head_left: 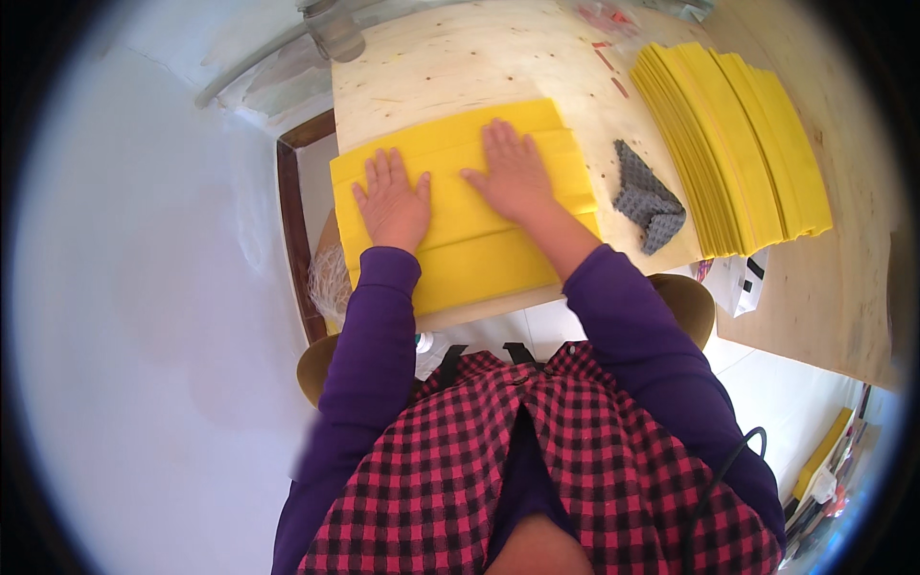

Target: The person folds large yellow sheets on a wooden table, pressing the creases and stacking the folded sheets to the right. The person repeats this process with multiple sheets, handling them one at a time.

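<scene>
A folded yellow sheet [479,264], which looks like fabric, lies on the light wooden table in front of me, with crease lines running across it. My left hand [394,203] presses flat on its left part, fingers spread. Farther right on the same sheet rests my right hand [517,177], palm down with the fingers stretched out. Neither hand grips anything. Just right of the sheet sits a crumpled grey textured cloth [649,199] on the tabletop.
A thick stack of folded yellow sheets [738,149] stands at the right. A jar-like container [333,31] is at the far left corner of the wooden table [450,53]. A white wall [144,287] borders the left side. A white bag [743,283] hangs below the stack.
</scene>
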Available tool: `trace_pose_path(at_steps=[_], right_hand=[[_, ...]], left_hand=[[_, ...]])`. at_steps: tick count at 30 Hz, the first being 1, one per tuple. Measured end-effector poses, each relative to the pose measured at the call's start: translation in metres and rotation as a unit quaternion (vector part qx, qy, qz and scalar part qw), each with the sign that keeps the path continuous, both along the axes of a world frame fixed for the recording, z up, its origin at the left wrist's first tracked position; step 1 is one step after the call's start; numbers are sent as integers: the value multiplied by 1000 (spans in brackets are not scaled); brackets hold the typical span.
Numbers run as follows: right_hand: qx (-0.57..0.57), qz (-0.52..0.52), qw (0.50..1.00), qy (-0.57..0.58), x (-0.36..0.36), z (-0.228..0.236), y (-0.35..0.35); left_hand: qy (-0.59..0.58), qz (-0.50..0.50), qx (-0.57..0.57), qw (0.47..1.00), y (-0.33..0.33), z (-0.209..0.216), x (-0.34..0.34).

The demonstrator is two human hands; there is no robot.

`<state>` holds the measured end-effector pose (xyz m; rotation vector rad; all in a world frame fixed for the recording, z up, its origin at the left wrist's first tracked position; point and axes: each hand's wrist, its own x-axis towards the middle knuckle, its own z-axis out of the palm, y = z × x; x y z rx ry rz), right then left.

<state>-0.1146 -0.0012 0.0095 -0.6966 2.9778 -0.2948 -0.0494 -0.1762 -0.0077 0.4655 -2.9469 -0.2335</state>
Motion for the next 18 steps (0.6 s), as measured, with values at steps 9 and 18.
trace_pose_path(at_steps=[9,18], right_hand=[[47,-118,992,18,-18,-3,60],[22,-125,992,19,-14,-2,59]], left_hand=[[-18,-2,-3,1000,0,0,-1],[-32,-8,-14,999,-10,14,-2]])
